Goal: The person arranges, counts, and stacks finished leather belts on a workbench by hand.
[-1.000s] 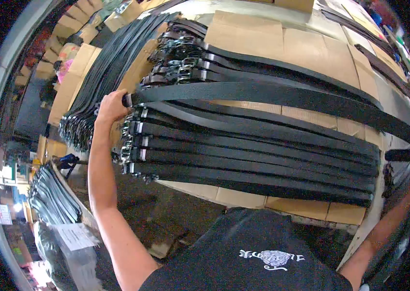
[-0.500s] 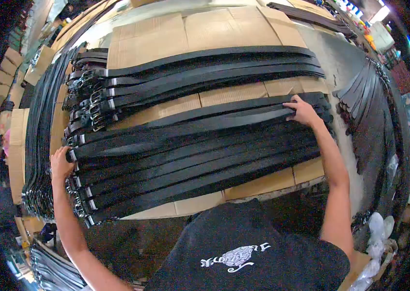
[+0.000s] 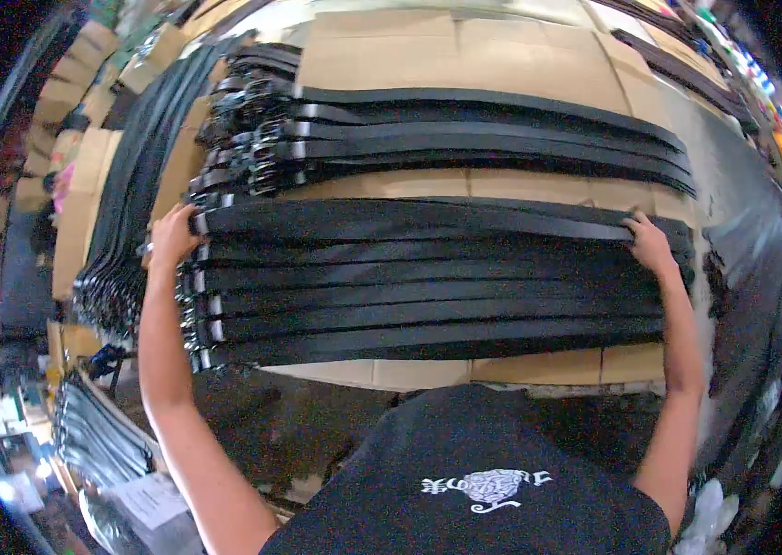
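Rows of black belts (image 3: 428,277) lie side by side across the cardboard-covered table, buckles at the left and tips at the right. My left hand (image 3: 174,235) is curled round the buckle end of a belt near the top of the front group. At the other end, my right hand (image 3: 650,242) pinches a belt near its tip, thumb and fingers closed on it. White bands (image 3: 215,305) wrap the belts close to their buckles. Parts of the left fingers and the buckle under them are hidden.
Behind lies a second group of belts (image 3: 484,134) with metal buckles (image 3: 266,148). More black belts (image 3: 146,176) hang over the left side. Cardboard (image 3: 502,65) covers the tabletop. Dark straps (image 3: 752,268) hang at the right; a plastic-wrapped bundle (image 3: 118,509) sits lower left.
The view has turned, so the table sits further right and looks more level. Both hands stay at the two ends of the front belts, with little visible shift against them.
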Tool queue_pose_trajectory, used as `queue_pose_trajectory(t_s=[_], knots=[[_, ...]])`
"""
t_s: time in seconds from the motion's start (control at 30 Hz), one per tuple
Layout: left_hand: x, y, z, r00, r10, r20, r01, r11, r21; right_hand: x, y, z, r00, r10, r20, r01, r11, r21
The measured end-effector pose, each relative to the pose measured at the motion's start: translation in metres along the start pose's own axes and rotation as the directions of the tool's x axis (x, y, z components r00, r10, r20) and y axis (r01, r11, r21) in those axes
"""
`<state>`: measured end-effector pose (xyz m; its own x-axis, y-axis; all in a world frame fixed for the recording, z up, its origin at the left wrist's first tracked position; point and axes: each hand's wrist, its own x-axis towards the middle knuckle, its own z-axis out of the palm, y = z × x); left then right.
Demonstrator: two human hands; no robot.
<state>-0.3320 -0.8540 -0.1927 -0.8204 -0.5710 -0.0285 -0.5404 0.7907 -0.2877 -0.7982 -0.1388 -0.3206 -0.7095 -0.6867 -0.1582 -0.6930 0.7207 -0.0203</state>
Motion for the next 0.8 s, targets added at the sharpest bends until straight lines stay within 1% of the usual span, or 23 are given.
queue_pose_trajectory(t_s=[0.07,0.13,0.2,0.27,0.3,0.33,0.37,0.4,0.47,0.5,0.57,0.6,0.63,0.67,0.73,0.77,0.8], knots=[[0.001,-0.009,0.013,0.999,0.034,-0.043,-0.032,0.998,0.051,-0.003,-0.017,-0.015,0.997,0.060,0.037,-0.062,0.997,0.055],[0.000,0.001,0.000,0.999,-0.012,0.037,0.008,0.995,0.097,-0.007,-0.026,-0.019,0.994,0.097,-0.043,-0.091,0.989,0.116],[0.000,-0.012,0.017,0.997,0.061,-0.052,-0.055,0.993,0.103,-0.009,-0.014,-0.011,0.991,0.075,-0.107,-0.067,0.994,0.082],[-0.001,-0.010,0.010,0.995,0.087,0.053,-0.093,0.988,0.122,-0.011,0.008,0.003,0.985,0.087,-0.151,-0.077,0.995,0.070],[-0.005,-0.006,0.003,0.996,0.086,0.035,-0.089,0.991,0.102,-0.015,0.005,0.003,0.983,0.101,-0.151,-0.092,0.993,0.068],[-0.004,-0.015,0.009,0.991,0.134,0.009,-0.135,0.988,0.078,-0.020,0.004,0.000,0.980,0.123,-0.154,-0.114,0.991,0.066],[-0.006,-0.018,0.003,0.992,0.126,-0.012,-0.126,0.992,0.021,-0.023,0.003,-0.006,0.976,0.150,-0.158,-0.141,0.988,0.063],[-0.009,-0.018,-0.005,0.992,0.121,-0.030,-0.122,0.992,-0.039,-0.026,0.001,-0.016,0.982,0.127,-0.137,-0.116,0.990,0.085],[-0.016,-0.022,-0.026,0.993,0.117,-0.022,-0.118,0.992,-0.053,-0.036,-0.004,-0.031,0.993,0.082,-0.085,-0.071,0.990,0.126],[-0.020,-0.023,-0.032,0.993,0.114,-0.018,-0.115,0.991,-0.063,-0.037,0.009,-0.022,0.985,0.057,-0.162,-0.039,0.993,0.111],[-0.028,-0.033,-0.032,0.997,0.080,0.017,-0.080,0.997,-0.006,-0.038,0.039,-0.014,0.978,0.080,-0.194,-0.062,0.993,0.100],[-0.031,-0.037,-0.033,0.998,0.062,0.030,-0.063,0.998,0.024,-0.037,0.043,-0.017,0.972,0.092,-0.215,-0.073,0.993,0.096],[-0.031,-0.038,-0.031,0.994,0.032,0.107,-0.034,0.999,0.012,-0.036,0.046,-0.017,0.969,0.144,-0.200,-0.122,0.986,0.117],[-0.031,-0.050,-0.010,0.997,0.061,0.044,-0.062,0.998,0.016,-0.035,0.046,-0.016,0.971,0.130,-0.201,-0.118,0.990,0.074],[-0.031,-0.049,0.002,0.983,0.044,0.176,-0.030,0.996,-0.080,-0.036,0.055,-0.013,0.974,0.112,-0.197,-0.117,0.993,-0.015],[-0.033,-0.047,0.008,0.991,0.032,0.131,-0.023,0.997,-0.068,-0.036,0.062,-0.009,0.975,0.069,-0.210,-0.078,0.996,-0.034],[-0.031,-0.048,0.007,0.991,0.037,0.129,-0.025,0.995,-0.093,-0.036,0.073,0.000,0.976,0.026,-0.218,-0.038,0.998,-0.053]])
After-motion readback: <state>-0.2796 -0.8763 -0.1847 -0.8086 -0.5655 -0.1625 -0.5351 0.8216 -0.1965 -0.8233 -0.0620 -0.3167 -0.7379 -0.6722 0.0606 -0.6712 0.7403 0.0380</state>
